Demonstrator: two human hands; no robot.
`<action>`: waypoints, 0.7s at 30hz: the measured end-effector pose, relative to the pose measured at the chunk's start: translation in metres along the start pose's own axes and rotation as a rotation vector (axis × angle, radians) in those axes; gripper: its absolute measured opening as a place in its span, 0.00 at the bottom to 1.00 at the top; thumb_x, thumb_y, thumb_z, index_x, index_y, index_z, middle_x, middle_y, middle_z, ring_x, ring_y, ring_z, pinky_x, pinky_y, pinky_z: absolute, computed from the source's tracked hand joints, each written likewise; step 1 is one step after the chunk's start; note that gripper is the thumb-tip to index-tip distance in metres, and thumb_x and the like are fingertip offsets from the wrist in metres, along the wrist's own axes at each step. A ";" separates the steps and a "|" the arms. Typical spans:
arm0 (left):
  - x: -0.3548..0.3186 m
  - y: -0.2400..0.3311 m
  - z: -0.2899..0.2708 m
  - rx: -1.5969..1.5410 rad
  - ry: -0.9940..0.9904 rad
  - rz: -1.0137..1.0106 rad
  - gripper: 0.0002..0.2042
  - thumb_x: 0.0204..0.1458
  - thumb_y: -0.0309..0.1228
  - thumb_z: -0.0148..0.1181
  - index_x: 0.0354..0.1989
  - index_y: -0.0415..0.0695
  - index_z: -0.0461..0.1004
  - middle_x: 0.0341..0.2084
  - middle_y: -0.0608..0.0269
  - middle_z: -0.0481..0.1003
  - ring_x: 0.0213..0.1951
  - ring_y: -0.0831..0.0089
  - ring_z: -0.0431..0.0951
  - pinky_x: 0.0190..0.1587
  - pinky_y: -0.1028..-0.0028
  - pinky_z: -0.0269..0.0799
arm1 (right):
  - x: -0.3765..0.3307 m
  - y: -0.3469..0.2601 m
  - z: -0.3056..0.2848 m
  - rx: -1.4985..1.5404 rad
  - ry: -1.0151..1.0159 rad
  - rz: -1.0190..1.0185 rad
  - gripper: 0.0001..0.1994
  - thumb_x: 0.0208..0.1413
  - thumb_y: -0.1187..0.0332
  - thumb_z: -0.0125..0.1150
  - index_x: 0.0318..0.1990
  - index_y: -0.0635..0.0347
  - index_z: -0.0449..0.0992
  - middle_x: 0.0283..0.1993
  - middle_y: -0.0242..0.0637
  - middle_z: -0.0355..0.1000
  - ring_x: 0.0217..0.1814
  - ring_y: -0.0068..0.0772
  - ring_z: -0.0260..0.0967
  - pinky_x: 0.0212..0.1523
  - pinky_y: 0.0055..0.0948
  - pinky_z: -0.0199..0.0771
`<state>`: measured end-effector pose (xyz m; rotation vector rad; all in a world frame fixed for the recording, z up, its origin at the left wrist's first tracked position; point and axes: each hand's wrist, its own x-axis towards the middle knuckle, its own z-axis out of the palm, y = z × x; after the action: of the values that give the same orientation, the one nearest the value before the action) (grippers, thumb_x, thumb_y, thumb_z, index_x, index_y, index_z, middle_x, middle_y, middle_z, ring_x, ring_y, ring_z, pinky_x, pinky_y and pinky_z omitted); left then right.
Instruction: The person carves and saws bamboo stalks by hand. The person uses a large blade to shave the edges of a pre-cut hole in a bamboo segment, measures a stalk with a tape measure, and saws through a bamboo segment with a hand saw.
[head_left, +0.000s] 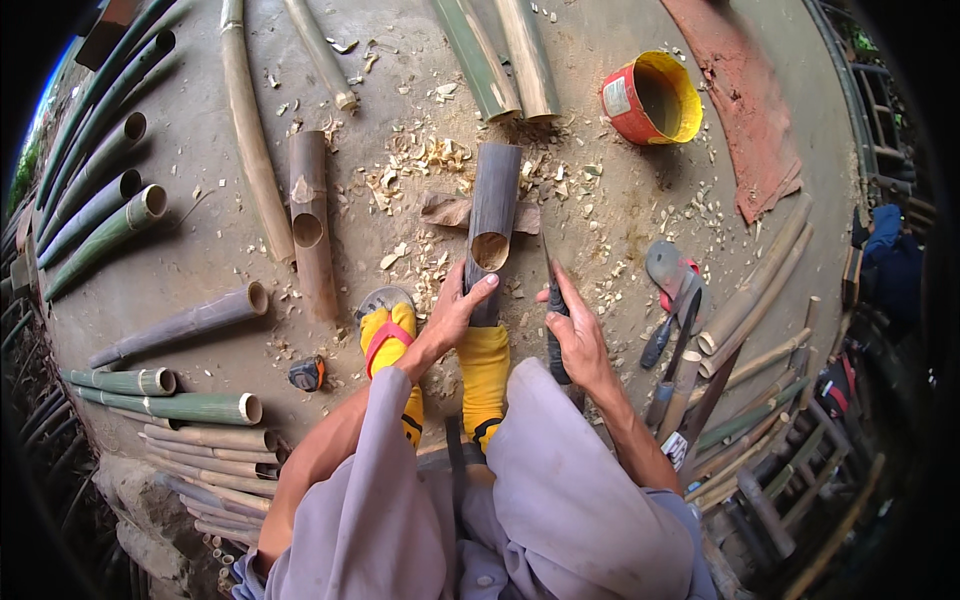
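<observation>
A dark bamboo tube [496,190] with an oval cut in its wall lies lengthwise in front of me, resting across a small wooden block [447,211]. My left hand [463,312] is closed around the tube's near part, just below the oval opening. Its lower end meets my right foot in a yellow sock [484,375]. To the right of the tube, my right hand [578,330] grips a knife [555,345] by its dark handle, with the narrow blade pointing away from me. The blade sits beside the tube, and whether they touch is unclear.
Pale shavings [425,160] litter the ground. Another notched bamboo tube [308,180] lies left, near a tape measure [307,373]. A red-and-yellow bucket [622,105] stands far right. Dark-handled blades [657,343] and a sandal [668,265] lie at right. Bamboo poles [215,407] line both sides.
</observation>
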<state>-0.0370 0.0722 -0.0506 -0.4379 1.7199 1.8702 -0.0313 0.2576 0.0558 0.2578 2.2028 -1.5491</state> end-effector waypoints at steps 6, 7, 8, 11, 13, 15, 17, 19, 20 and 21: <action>0.005 0.022 0.005 0.075 0.146 0.059 0.44 0.38 0.53 0.68 0.57 0.32 0.59 0.50 0.46 0.67 0.53 0.61 0.66 0.57 0.68 0.59 | 0.026 0.008 -0.025 -0.853 -0.011 -0.508 0.34 0.44 0.80 0.57 0.63 0.53 0.61 0.42 0.41 0.67 0.40 0.43 0.64 0.41 0.37 0.70; 0.006 0.027 0.009 0.026 0.165 0.044 0.42 0.38 0.51 0.69 0.56 0.32 0.61 0.49 0.47 0.68 0.52 0.62 0.68 0.55 0.68 0.61 | 0.031 0.013 -0.025 -0.909 -0.008 -0.549 0.33 0.44 0.80 0.56 0.63 0.52 0.62 0.42 0.40 0.67 0.39 0.42 0.64 0.41 0.37 0.70; 0.008 0.032 0.013 -0.023 0.184 0.028 0.40 0.38 0.50 0.69 0.55 0.33 0.63 0.48 0.49 0.69 0.50 0.63 0.69 0.53 0.69 0.63 | 0.035 0.019 -0.027 -0.964 -0.005 -0.589 0.33 0.43 0.80 0.55 0.62 0.51 0.64 0.41 0.39 0.67 0.39 0.41 0.64 0.40 0.37 0.69; 0.015 0.037 0.024 -0.149 0.137 0.070 0.33 0.39 0.47 0.69 0.48 0.34 0.69 0.41 0.54 0.73 0.43 0.68 0.73 0.47 0.71 0.67 | 0.043 0.017 -0.025 -1.104 0.011 -0.672 0.31 0.43 0.79 0.53 0.60 0.48 0.67 0.41 0.36 0.67 0.38 0.37 0.64 0.38 0.36 0.68; 0.019 0.037 0.030 -0.125 0.218 0.063 0.29 0.42 0.49 0.67 0.42 0.35 0.72 0.34 0.56 0.76 0.37 0.70 0.75 0.42 0.71 0.68 | 0.045 0.014 -0.025 -1.160 0.015 -0.691 0.30 0.44 0.78 0.52 0.60 0.47 0.67 0.41 0.35 0.67 0.38 0.35 0.64 0.37 0.34 0.66; 0.025 0.032 0.032 -0.107 0.255 -0.020 0.29 0.42 0.51 0.66 0.41 0.35 0.72 0.33 0.55 0.76 0.35 0.68 0.75 0.41 0.70 0.69 | 0.048 0.012 -0.026 -1.182 0.004 -0.698 0.29 0.46 0.77 0.51 0.60 0.46 0.68 0.41 0.35 0.67 0.37 0.34 0.64 0.35 0.33 0.65; 0.030 0.023 0.033 -0.112 0.289 -0.055 0.29 0.43 0.52 0.64 0.40 0.34 0.72 0.32 0.54 0.76 0.35 0.67 0.75 0.41 0.70 0.69 | 0.053 0.008 -0.027 -1.195 -0.038 -0.705 0.29 0.45 0.76 0.51 0.59 0.46 0.68 0.41 0.35 0.68 0.38 0.34 0.64 0.35 0.32 0.64; 0.033 0.018 0.034 -0.117 0.314 -0.073 0.30 0.44 0.54 0.63 0.39 0.34 0.73 0.31 0.53 0.76 0.35 0.66 0.75 0.41 0.69 0.69 | 0.059 0.002 -0.028 -1.218 -0.076 -0.713 0.29 0.44 0.76 0.53 0.58 0.45 0.69 0.40 0.33 0.68 0.38 0.33 0.64 0.36 0.32 0.64; 0.034 0.016 0.034 -0.121 0.322 -0.072 0.30 0.44 0.54 0.62 0.39 0.34 0.72 0.31 0.53 0.76 0.35 0.66 0.75 0.41 0.69 0.69 | 0.062 -0.003 -0.028 -1.237 -0.092 -0.719 0.29 0.43 0.76 0.55 0.58 0.44 0.69 0.40 0.32 0.68 0.38 0.33 0.64 0.36 0.32 0.65; 0.034 0.017 0.035 -0.126 0.326 -0.071 0.30 0.44 0.54 0.62 0.39 0.34 0.72 0.31 0.53 0.76 0.35 0.65 0.76 0.41 0.68 0.68 | 0.063 -0.008 -0.029 -1.257 -0.107 -0.721 0.30 0.42 0.76 0.56 0.57 0.44 0.69 0.40 0.31 0.68 0.38 0.33 0.65 0.37 0.32 0.65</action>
<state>-0.0691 0.1120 -0.0525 -0.8841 1.7659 1.9438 -0.0975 0.2758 0.0421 -1.0355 2.8156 -0.1114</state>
